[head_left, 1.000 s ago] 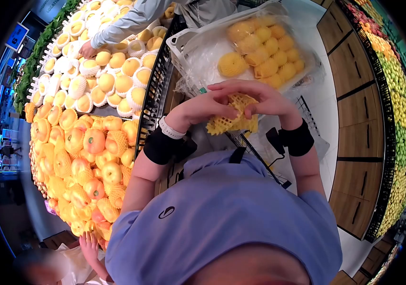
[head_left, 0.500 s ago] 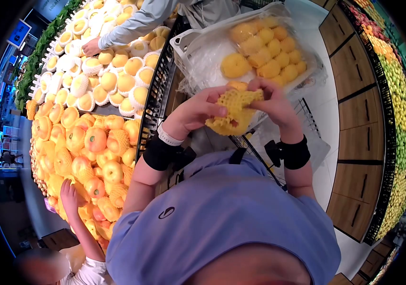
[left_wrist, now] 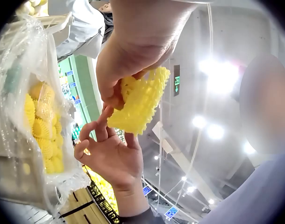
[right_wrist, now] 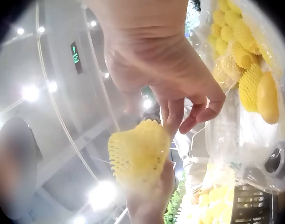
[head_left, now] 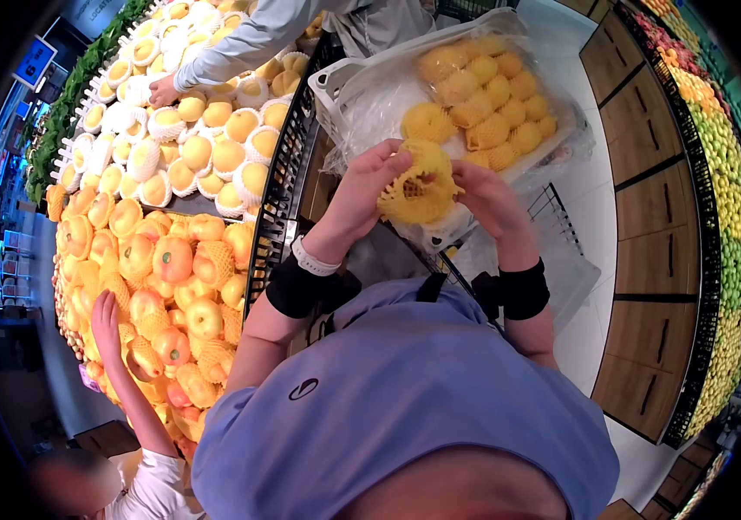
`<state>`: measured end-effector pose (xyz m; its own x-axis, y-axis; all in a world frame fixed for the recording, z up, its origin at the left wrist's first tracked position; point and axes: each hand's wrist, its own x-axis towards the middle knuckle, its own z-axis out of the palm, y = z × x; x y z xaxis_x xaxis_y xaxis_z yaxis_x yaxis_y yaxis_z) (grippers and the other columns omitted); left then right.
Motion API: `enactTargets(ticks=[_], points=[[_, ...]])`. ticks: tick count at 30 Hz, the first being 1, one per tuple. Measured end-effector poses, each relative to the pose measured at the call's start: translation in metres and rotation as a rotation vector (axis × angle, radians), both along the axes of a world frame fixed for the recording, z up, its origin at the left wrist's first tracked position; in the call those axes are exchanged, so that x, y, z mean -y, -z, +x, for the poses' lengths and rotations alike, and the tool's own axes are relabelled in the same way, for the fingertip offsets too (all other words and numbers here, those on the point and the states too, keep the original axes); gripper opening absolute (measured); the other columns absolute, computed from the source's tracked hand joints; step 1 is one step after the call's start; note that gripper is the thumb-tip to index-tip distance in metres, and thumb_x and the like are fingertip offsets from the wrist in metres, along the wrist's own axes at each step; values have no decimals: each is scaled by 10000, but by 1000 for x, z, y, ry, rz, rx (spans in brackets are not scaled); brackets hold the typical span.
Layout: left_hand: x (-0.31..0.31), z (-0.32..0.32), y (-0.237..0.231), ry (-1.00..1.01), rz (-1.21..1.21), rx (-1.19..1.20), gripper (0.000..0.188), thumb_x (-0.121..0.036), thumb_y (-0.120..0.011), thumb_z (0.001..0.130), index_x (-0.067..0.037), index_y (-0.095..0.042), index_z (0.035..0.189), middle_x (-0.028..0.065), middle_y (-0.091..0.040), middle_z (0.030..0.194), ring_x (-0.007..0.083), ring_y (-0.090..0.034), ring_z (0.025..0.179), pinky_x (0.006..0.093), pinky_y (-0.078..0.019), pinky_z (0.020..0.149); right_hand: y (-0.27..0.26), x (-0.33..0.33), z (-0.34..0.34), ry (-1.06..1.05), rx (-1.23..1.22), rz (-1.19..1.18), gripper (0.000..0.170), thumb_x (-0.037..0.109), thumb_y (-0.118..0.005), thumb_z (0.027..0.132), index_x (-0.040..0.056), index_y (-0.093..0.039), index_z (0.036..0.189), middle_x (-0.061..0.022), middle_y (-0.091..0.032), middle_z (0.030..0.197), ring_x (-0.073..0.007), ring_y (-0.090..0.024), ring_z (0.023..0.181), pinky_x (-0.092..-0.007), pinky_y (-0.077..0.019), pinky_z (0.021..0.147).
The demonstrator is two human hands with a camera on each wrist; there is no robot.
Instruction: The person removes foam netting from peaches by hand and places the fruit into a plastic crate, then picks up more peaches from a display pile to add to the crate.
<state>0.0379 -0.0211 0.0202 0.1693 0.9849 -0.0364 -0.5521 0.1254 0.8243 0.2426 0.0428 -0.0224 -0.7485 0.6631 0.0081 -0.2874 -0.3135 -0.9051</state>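
A yellow foam fruit net (head_left: pixel 420 184) is held up between my two hands, in front of my chest. Its round opening faces up in the head view, and it looks hollow. My left hand (head_left: pixel 360 192) pinches its left rim between thumb and fingers. At the opposite rim, my right hand (head_left: pixel 496 201) has its thumb and fingertips on the netting. The left wrist view shows the net (left_wrist: pixel 141 102) hanging from the left fingers, with the right hand (left_wrist: pixel 115 163) below. Just beyond the hands, a large yellow fruit (head_left: pixel 428 122) lies in a white crate (head_left: pixel 329 85).
Clear plastic lines the crate, which holds several netted yellow fruits (head_left: pixel 500 95). A cart's wire frame (head_left: pixel 552 208) is below it. To the left slopes a fruit display (head_left: pixel 171 260), where two other people reach in. Wooden drawers (head_left: pixel 656 208) stand to the right.
The foam net has turned so its opening shows, and both hands have shifted slightly away from my body. At lower left, another person's arm has reached farther over the fruit.
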Motion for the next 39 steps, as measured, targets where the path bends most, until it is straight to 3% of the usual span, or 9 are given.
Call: enactTargets(ticks=[3,6,12,17,21,27,33,36,39], points=[[-3,-3,1,-44,54,75,234,-196,-470,946,4,-500,1065,61,-609,982,118,-606,860,248,-493,768,-3,3,-4,24,120,36,415,252,-457,942,-17,-426,1256,-103,-495,1247,-205,-473,1150,-350,-382,962],[-6,-3,0,-77,26,37,241,-205,-474,944,3,-504,1062,72,-599,1029,118,-597,902,253,-488,788,-19,6,-13,0,-360,-299,412,231,-426,951,-5,-385,1287,-115,-483,1264,-211,-474,1156,-372,-372,992],[-7,-3,-10,181,-37,33,245,-212,-510,927,-5,-500,1058,60,-591,1019,120,-586,915,259,-480,807,-30,11,-21,139,-556,-342,441,198,-444,935,0,-341,1315,-121,-447,1302,-228,-457,1177,-379,-371,1001],[-15,-3,-5,-212,116,150,185,-185,-532,919,-30,-473,1000,56,-589,942,115,-594,823,255,-497,736,-4,3,-20,-231,-567,-200,539,196,-524,888,-5,-310,1341,-121,-449,1302,-225,-460,1175,-375,-386,984],[-23,1,-2,-364,187,116,163,-189,-521,928,-43,-454,960,55,-584,891,100,-583,726,229,-492,645,-11,15,-26,-106,-224,-31,565,203,-555,862,-35,-334,1325,-123,-484,1269,-222,-478,1159,-387,-393,975],[-23,-7,13,-178,193,192,220,-212,-524,924,-24,-493,1035,68,-595,935,112,-590,782,232,-486,678,-11,7,-18,-1,-409,-301,471,220,-502,897,-46,-412,1275,-126,-487,1277,-233,-466,1184,-405,-377,989],[-8,-23,7,340,36,41,320,-260,-508,914,-17,-543,1118,98,-579,1107,197,-533,1080,322,-399,947,-30,9,-8,225,-473,-282,470,281,-544,883,-30,-455,1224,-107,-514,1227,-205,-491,1136,-359,-374,981],[-9,-42,26,226,-29,379,296,-255,-503,914,-19,-561,1083,91,-577,1112,216,-527,1095,329,-370,976,-28,3,-5,-87,-489,-306,444,270,-620,838,-21,-489,1147,-82,-566,1088,-156,-511,1052,-296,-396,920],[-14,-47,23,337,330,358,268,-255,-500,912,-39,-587,1045,90,-570,1124,229,-520,1109,335,-371,978,-59,12,4,-228,277,297,431,120,-708,751,-4,-510,1115,-46,-585,1052,-161,-534,1032,-318,-432,878]])
